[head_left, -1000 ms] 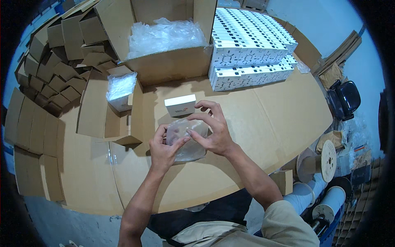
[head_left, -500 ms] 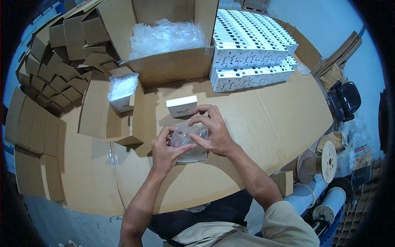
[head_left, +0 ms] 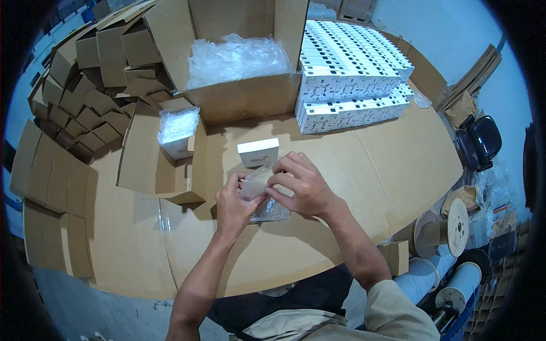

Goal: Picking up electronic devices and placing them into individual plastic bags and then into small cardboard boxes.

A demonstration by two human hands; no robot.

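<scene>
Between my two hands is a clear plastic bag (head_left: 272,211), its lower part resting on the cardboard-covered table. My left hand (head_left: 232,206) grips the bag's left side, thumb on the front. With fingertips curled together, my right hand (head_left: 302,186) pinches its upper right edge. What lies inside the bag, if anything, is hard to make out. Just beyond my hands stands a small white box (head_left: 258,153) with a little print on its front, touched by neither hand.
Left of my hands, an open carton (head_left: 136,150) holds white items in plastic wrap (head_left: 177,126). Behind it, a larger carton (head_left: 244,98) contains clear plastic bags (head_left: 239,58). Stacked white boxes (head_left: 352,85) stand at the far right; spools (head_left: 456,227) sit beyond the table's right edge.
The bag's upper part now stands raised and folded between my fingers, where before it lay flatter. My right fingers have closed in on its edge. The whole view has shifted slightly.
</scene>
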